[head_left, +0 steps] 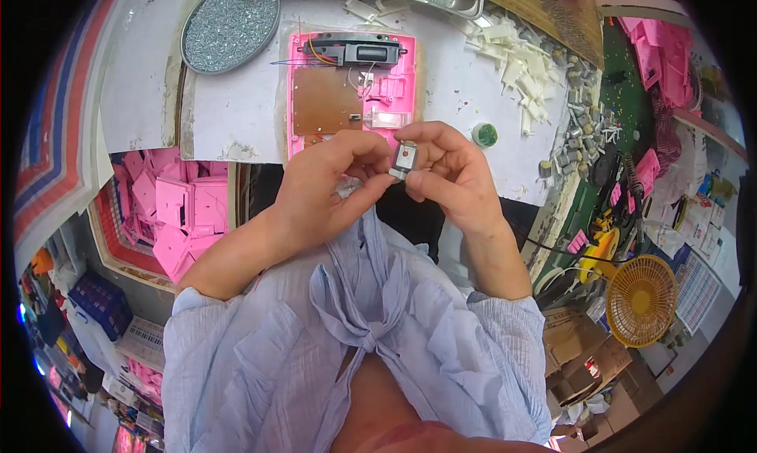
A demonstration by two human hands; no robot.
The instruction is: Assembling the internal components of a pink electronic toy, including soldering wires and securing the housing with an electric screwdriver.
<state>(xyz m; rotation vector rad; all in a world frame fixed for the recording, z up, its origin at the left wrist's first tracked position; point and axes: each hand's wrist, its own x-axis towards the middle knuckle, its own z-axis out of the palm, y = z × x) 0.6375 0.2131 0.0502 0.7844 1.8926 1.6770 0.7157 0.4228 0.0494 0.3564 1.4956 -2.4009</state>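
Between my two hands, close in front of my body, is a small motor with a silvery metal case and a reddish dot on its upward face. My right hand pinches it between thumb and fingers. My left hand is closed too, thumb and fingertips at the motor's lower end by a small whitish piece. Just beyond my hands lies an open pink plastic housing. It holds a brown circuit board, a black speaker-like bar and thin coloured wires.
A round tray of small metal screws stands at the far left. White plastic parts and several small motors lie to the right, near a small green-filled pot. A crate of pink parts sits left; a yellow fan stands lower right.
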